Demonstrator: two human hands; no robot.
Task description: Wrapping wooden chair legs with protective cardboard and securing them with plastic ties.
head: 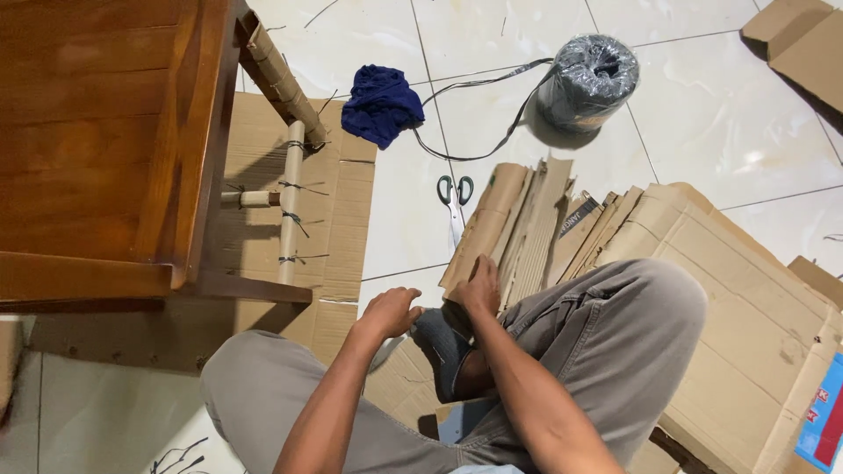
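Note:
I sit on the tiled floor with my knees in grey trousers point(615, 325). My right hand point(479, 285) lies on the near end of a bundle of folded cardboard strips point(514, 219), its fingers curled over the edge. My left hand point(391, 312) is beside it with its fingers curled, close to a dark grey sock-like shape point(439, 347). What the left hand holds, if anything, is hidden. Green-handled scissors point(455, 197) lie on the tiles just beyond the hands.
Brown wooden furniture point(97, 149) stands at the left, its legs point(290, 211) wrapped in cardboard tied with string, over a flat cardboard sheet point(347, 219). A blue cloth point(380, 104), a grey twine roll point(588, 81) and large cardboard sheets point(729, 290) lie around.

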